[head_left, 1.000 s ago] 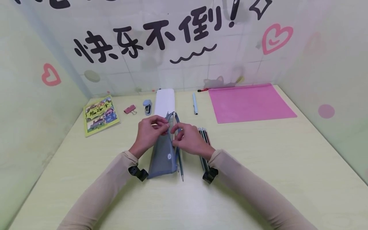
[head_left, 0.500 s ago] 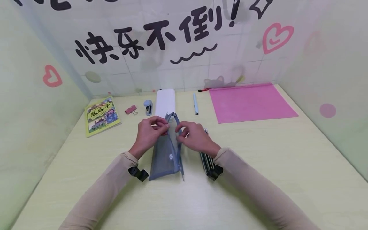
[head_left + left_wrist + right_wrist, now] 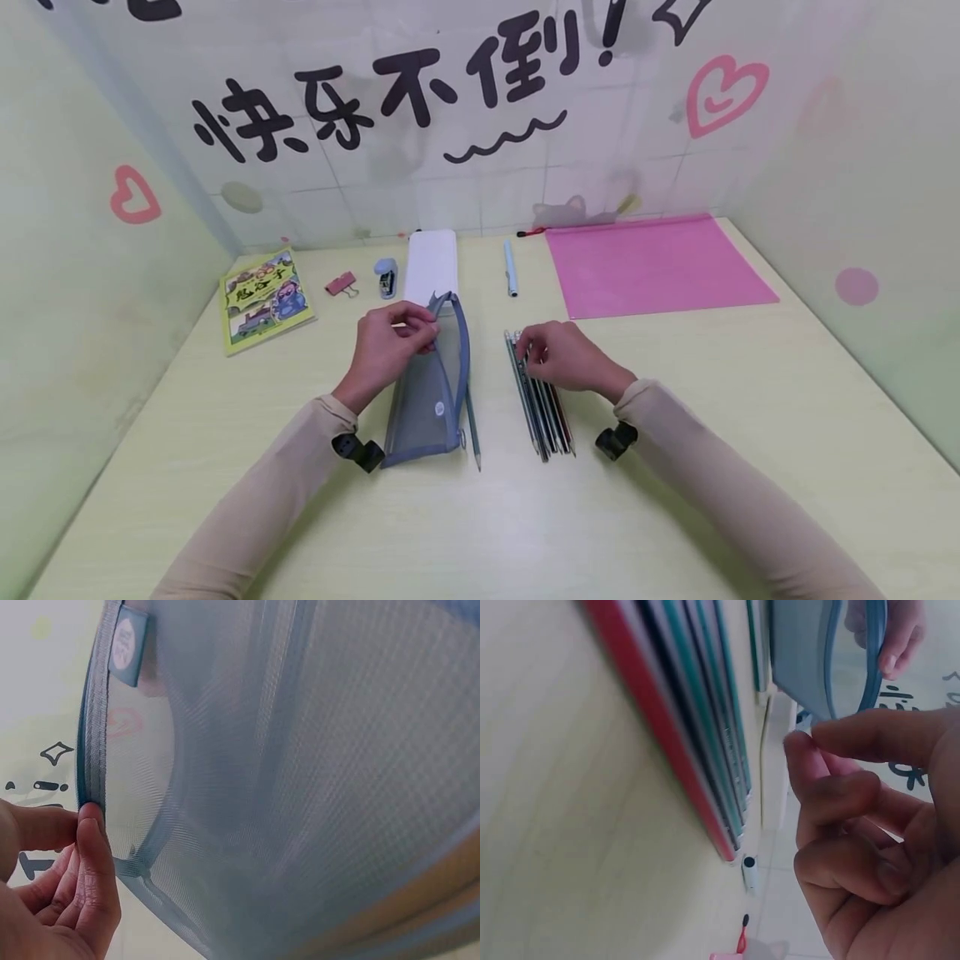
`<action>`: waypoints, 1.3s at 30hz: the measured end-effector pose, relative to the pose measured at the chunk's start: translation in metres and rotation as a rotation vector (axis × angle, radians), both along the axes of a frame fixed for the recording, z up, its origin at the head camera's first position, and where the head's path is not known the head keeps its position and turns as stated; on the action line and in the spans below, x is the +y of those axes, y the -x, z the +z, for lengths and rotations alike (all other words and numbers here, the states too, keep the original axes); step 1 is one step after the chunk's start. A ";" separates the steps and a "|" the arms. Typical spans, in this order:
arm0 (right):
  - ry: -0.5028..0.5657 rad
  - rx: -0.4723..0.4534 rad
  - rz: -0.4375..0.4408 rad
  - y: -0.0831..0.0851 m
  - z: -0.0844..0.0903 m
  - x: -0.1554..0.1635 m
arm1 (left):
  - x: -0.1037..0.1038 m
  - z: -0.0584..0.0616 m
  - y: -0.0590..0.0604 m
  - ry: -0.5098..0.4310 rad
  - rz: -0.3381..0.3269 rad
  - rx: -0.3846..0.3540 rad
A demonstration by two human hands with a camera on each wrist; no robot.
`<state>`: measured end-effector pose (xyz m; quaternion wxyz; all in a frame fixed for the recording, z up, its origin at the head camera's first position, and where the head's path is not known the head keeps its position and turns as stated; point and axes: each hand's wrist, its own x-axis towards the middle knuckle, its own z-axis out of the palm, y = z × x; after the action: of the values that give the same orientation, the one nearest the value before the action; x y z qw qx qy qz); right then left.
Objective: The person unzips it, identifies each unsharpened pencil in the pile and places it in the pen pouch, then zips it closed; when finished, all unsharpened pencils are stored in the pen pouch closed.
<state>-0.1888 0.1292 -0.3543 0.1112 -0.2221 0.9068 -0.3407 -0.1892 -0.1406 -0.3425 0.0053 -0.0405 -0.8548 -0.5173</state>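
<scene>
In the head view my left hand pinches the zip edge of a blue-grey mesh pencil pouch, whose mouth gapes open. The left wrist view shows the thumb and fingertips on that edge, and brownish pencils low inside the mesh. My right hand hovers over the top ends of a row of pencils, loosely bent and holding nothing. In the right wrist view its fingers are apart from the pencils. A single green pencil lies along the pouch's right side.
Along the back lie a yellow picture book, a pink binder clip, a blue stapler, a white box, a light blue pen and a pink folder. Walls enclose the table's back and sides.
My right hand has come away from the pouch mouth and moved right, over the row of pencils. A pencil seen in the opening earlier no longer stands there. My left hand stays put.
</scene>
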 end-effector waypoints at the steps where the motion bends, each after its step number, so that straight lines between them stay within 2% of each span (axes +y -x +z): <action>1: -0.013 -0.007 0.018 0.000 -0.001 0.001 | 0.000 0.000 0.000 -0.001 -0.003 -0.001; 11: -0.083 -0.009 0.091 -0.002 -0.008 0.001 | 0.000 -0.001 0.000 0.023 -0.027 -0.010; 18: -0.129 0.030 0.135 -0.003 -0.012 -0.007 | 0.000 -0.001 -0.001 0.015 -0.034 0.001; 25: -0.224 0.086 0.189 -0.004 -0.014 -0.021 | 0.000 -0.004 0.000 0.016 -0.037 0.009; 28: -0.266 0.093 0.162 -0.006 -0.013 -0.026 | -0.001 -0.004 0.000 0.016 -0.040 0.009; 32: -0.295 0.079 0.074 -0.010 -0.011 -0.033 | -0.001 -0.004 0.000 0.010 -0.035 0.007; 36: -0.272 0.033 0.000 -0.011 -0.011 -0.038 | -0.001 -0.004 0.000 0.010 -0.036 0.007; 39: -0.243 0.004 -0.025 -0.011 -0.011 -0.039 | -0.001 -0.005 0.000 0.015 -0.039 0.001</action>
<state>-0.1776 0.0906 -0.3653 0.1311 -0.1964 0.9443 -0.2291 -0.1895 -0.1418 -0.3471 -0.0047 -0.0575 -0.8577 -0.5110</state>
